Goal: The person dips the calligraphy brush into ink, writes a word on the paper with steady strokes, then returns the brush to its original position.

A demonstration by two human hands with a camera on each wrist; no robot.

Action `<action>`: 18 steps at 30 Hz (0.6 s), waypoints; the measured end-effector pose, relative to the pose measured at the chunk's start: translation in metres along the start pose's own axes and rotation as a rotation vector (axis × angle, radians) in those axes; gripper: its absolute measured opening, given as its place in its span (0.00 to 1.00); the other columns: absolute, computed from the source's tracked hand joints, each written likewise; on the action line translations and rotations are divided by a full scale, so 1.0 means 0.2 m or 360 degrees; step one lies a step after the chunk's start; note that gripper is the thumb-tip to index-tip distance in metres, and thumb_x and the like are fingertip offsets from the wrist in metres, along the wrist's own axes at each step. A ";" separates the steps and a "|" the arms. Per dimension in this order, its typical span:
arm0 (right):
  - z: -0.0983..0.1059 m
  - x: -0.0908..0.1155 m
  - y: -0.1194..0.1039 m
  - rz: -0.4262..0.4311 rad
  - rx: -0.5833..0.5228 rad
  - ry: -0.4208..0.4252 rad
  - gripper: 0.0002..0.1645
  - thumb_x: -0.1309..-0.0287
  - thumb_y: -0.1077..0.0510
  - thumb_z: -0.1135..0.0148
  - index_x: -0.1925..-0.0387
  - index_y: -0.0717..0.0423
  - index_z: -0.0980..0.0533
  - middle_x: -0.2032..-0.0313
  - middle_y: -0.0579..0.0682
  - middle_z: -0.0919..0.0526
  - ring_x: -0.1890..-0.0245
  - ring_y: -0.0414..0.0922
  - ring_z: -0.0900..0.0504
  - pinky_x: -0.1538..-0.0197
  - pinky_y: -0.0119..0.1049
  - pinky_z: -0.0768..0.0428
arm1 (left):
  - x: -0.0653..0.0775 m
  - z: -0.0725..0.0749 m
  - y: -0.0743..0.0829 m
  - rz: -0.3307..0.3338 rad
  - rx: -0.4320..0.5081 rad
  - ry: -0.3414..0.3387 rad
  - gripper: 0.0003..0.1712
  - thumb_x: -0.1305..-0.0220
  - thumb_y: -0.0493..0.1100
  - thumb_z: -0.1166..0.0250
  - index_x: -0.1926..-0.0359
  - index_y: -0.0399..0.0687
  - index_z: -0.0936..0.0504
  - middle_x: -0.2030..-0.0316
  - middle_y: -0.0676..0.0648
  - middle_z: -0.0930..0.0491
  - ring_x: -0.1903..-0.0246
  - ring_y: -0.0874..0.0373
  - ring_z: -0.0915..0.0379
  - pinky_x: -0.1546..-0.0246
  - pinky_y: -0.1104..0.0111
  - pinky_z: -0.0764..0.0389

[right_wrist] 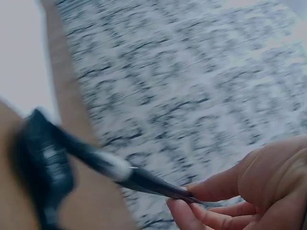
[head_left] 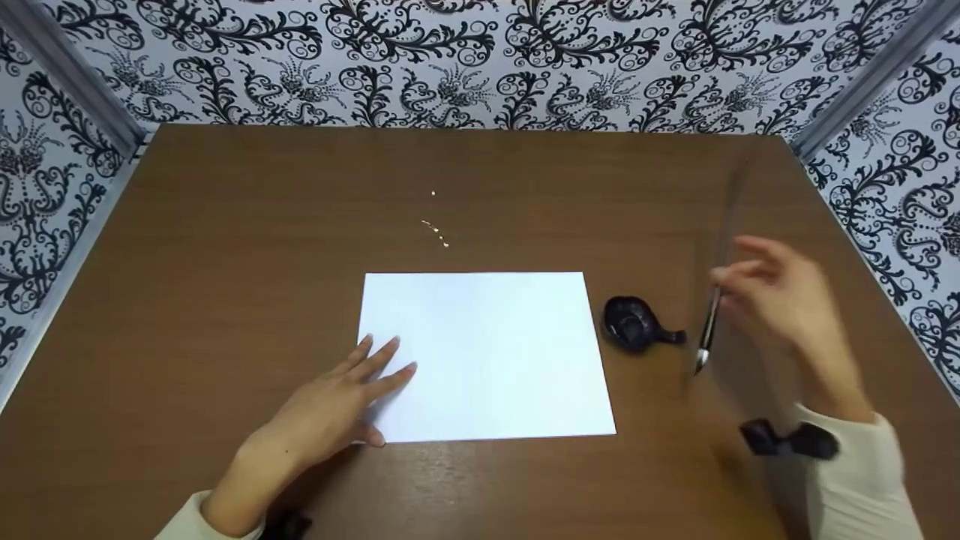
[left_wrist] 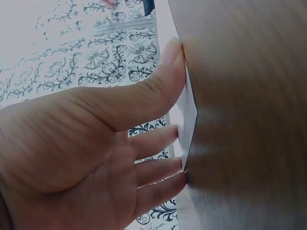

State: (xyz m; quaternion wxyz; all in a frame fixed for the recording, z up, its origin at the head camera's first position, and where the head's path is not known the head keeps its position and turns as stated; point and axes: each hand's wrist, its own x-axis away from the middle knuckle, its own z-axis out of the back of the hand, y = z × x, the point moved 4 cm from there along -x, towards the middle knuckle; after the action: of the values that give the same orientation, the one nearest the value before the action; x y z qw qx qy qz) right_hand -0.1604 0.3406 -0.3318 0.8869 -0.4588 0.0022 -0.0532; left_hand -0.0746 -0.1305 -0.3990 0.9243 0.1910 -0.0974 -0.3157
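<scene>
A blank white sheet of paper (head_left: 487,352) lies on the brown table. My left hand (head_left: 330,405) rests on its lower left corner with fingers spread; in the left wrist view the thumb (left_wrist: 170,72) and fingertips touch the paper's edge. To the right of the sheet, my right hand (head_left: 787,300) pinches a paintbrush (head_left: 708,330) by its handle, bristles pointing down, above the table. The right wrist view shows thumb and fingers gripping the blurred brush (right_wrist: 148,182). Between sheet and brush sits a small dark dish with a short handle (head_left: 634,326).
The brown table (head_left: 225,225) reaches back to a wall with black-and-white patterned paper (head_left: 420,60). Small bright specks (head_left: 436,230) show on the table behind the sheet. Grey posts (head_left: 862,82) stand at the back corners.
</scene>
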 end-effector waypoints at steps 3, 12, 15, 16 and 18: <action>0.06 0.05 -0.06 0.0013 -0.0346 0.0152 0.40 0.45 0.62 0.32 0.34 0.66 0.39 0.68 0.43 0.18 0.74 0.39 0.16 0.67 0.32 0.19 | 0.00 0.00 0.00 0.0027 0.0001 -0.0016 0.49 0.58 0.53 0.31 0.31 0.51 0.35 0.28 0.41 0.49 0.31 0.36 0.54 0.58 0.47 0.24; -0.04 0.11 -0.17 0.0506 -0.0836 0.0377 0.19 0.48 0.75 0.37 0.53 0.67 0.27 0.66 0.60 0.22 0.71 0.46 0.16 0.69 0.37 0.20 | -0.01 -0.01 0.00 0.0008 -0.0007 0.0023 0.50 0.58 0.52 0.30 0.31 0.50 0.35 0.29 0.39 0.47 0.32 0.34 0.53 0.54 0.47 0.25; -0.08 0.12 -0.19 0.0678 -0.0717 0.0427 0.19 0.48 0.76 0.38 0.53 0.70 0.28 0.65 0.62 0.23 0.69 0.48 0.16 0.68 0.37 0.20 | -0.02 -0.02 0.01 -0.0013 -0.0020 0.0042 0.50 0.58 0.52 0.30 0.31 0.49 0.34 0.29 0.39 0.46 0.32 0.34 0.53 0.52 0.45 0.27; -0.10 0.12 -0.19 0.0751 -0.0630 0.0437 0.19 0.48 0.76 0.38 0.52 0.72 0.28 0.65 0.63 0.22 0.68 0.47 0.16 0.68 0.37 0.20 | -0.02 -0.02 0.01 -0.0014 -0.0017 0.0046 0.49 0.58 0.52 0.30 0.31 0.49 0.34 0.29 0.38 0.46 0.32 0.34 0.53 0.52 0.45 0.27; -0.13 0.12 -0.20 0.0890 -0.0444 0.0480 0.20 0.50 0.77 0.37 0.53 0.74 0.28 0.65 0.62 0.22 0.66 0.45 0.17 0.67 0.34 0.20 | -0.02 -0.02 0.02 -0.0005 -0.0013 0.0052 0.48 0.58 0.51 0.30 0.32 0.48 0.33 0.30 0.38 0.45 0.32 0.34 0.52 0.53 0.45 0.26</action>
State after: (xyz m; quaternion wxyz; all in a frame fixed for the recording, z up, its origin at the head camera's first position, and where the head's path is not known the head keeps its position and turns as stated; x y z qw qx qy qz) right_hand -0.1418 0.2943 -0.3128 0.7856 -0.5442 0.2662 0.1253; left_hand -0.0753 -0.1238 -0.4023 0.9260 0.1926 -0.0808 -0.3145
